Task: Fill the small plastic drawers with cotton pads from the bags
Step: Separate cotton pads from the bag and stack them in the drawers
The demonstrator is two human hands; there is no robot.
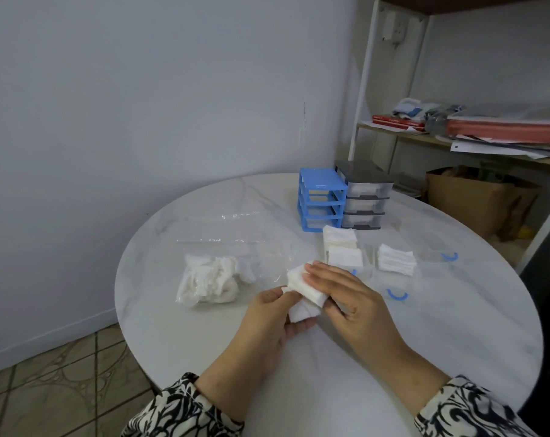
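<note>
Over the middle of the round white marble-patterned table (456,357), nearer its front edge, both hands hold one small stack of white square cotton pads (303,294). The left hand (267,320) cups the stack from below and from the left, fingers curled under it and thumb against its near-left corner. The right hand (346,294) lies over the top right of the stack with fingers nearly straight and close together, flat on the pads — whether its thumb grips underneath cannot be told.

Left of the hands, toward the table's left edge, lies a clear plastic bag of crumpled white cotton (210,280), its open, flattened end (236,234) stretching toward the centre. Just beyond the right hand sit two more piles of white square pads (341,246) (395,258) on clear plastic bags with blue markings (396,294), toward the right side of the surface.

At the far edge stand two small three-drawer plastic units, touching side by side: a blue-framed drawer unit (321,200) on the left and a grey-framed drawer unit with clear drawers (365,197) on the right. All drawers look pushed in; white filling shows through the grey unit's top drawer.

Black-and-white patterned sleeves (185,408) cover both forearms.
</note>
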